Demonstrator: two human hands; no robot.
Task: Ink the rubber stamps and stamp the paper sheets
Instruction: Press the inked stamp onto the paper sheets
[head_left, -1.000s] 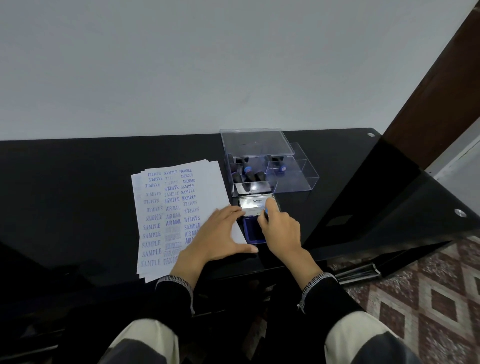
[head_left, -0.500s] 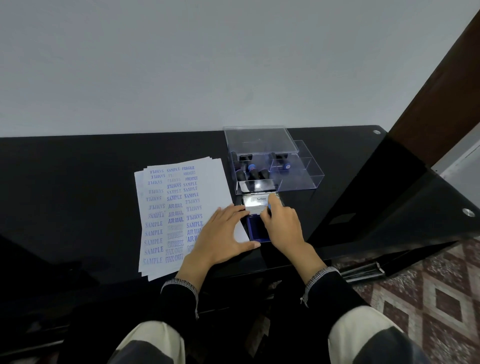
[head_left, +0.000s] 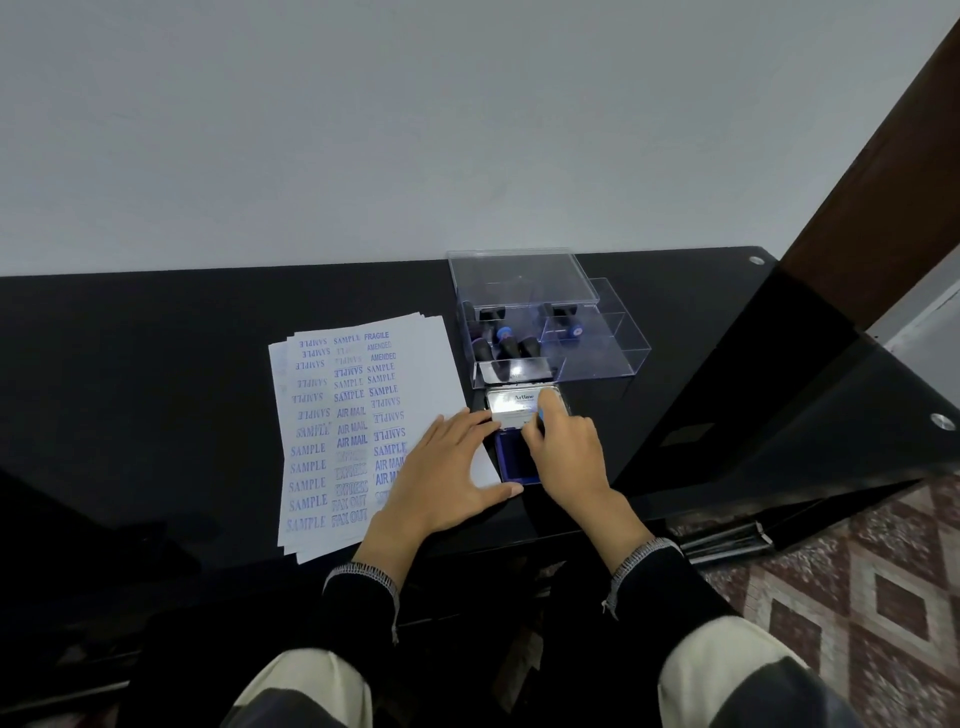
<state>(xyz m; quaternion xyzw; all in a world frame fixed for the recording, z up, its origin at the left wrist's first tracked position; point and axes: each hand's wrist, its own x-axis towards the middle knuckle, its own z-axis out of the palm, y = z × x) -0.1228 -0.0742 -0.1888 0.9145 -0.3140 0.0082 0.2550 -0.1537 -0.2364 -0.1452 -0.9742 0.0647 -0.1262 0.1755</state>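
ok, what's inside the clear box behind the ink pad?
The clear box holds several black-handled rubber stamps, some with blue parts. Glare on its front wall and its lid hide the exact count and their faces.

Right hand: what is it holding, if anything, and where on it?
The right hand pinches a small stamp with a blue part over the ink pad; fingers hide the exact place of the hold.

We see a glossy black glass tabletop (head_left: 156, 364) that mirrors the wall, matt white paper sheets (head_left: 431, 364) with blue ink prints, a clear smooth plastic box (head_left: 597, 353), and a shiny metal ink-pad lid (head_left: 511, 402).
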